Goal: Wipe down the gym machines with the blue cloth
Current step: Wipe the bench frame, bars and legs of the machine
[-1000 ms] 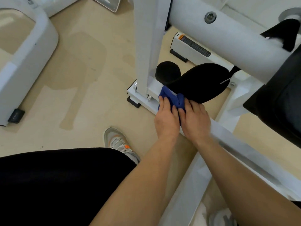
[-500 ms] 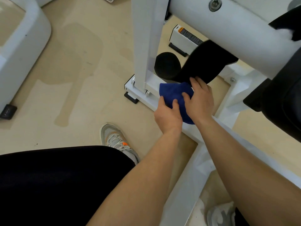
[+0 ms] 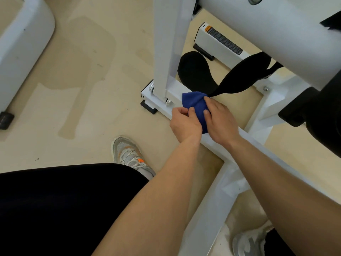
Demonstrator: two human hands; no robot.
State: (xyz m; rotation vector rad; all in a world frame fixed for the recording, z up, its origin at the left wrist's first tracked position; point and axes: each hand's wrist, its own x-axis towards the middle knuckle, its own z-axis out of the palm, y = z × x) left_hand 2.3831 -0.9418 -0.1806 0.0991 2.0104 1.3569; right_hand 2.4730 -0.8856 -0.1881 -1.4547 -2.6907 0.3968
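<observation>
On white base rail (image 3: 247, 137): bunched blue cloth (image 3: 196, 106), L hand (image 3: 184, 122) & R hand (image 3: 220, 120) fingers pinching it.

Setting: indoor gym floor, seen from above by a person crouched at the foot of a machine.
Main machine: white painted steel frame (image 3: 217, 183) with an upright post (image 3: 166, 43), floor rails and rubber foot pads (image 3: 148, 106).
Padding: black upholstered pads (image 3: 191, 71) and a thick white cylindrical arm (image 3: 267, 34) with a bolt head.
Label: printed strip with an orange tag (image 3: 222, 38) on a white base block.
Neighbouring equipment: rounded white machine base (image 3: 22, 43) at the left edge.
Floor: pale wood-look sheet flooring (image 3: 83, 80).
Footwear: grey training shoe (image 3: 129, 154) with orange accents.
</observation>
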